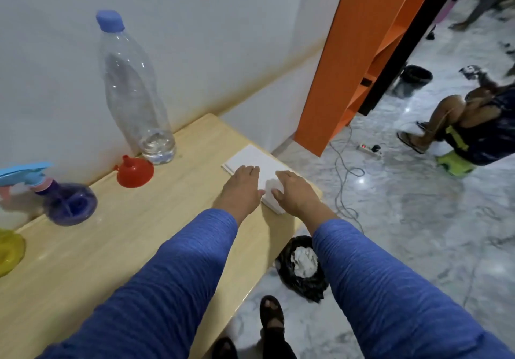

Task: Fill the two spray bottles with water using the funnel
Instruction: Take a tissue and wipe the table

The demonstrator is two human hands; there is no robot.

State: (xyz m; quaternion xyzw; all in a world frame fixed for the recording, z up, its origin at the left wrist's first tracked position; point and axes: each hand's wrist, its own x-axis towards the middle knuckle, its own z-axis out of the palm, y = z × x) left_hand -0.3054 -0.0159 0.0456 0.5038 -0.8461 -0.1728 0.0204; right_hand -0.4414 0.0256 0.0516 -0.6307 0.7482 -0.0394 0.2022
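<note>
A purple spray bottle [68, 204] with a light blue trigger head stands at the left of the wooden table [111, 247]. A yellow spray bottle [9, 250] is cut off by the left edge. A red funnel [135, 172] lies mouth down by the wall. Beside it stands a tall clear water bottle [133, 91] with a blue cap and a little water at its bottom. My left hand [241, 190] and my right hand [295, 193] rest flat on a stack of white tissues [259, 163] at the table's right end, fingers apart.
The white wall runs close behind the table. On the marble floor lie a black bag [302, 266] with white paper, cables and a power strip [369, 148]. An orange shelf [351, 60] stands at the right. A person [479, 124] crouches further off. My sandalled foot [271, 317] shows below.
</note>
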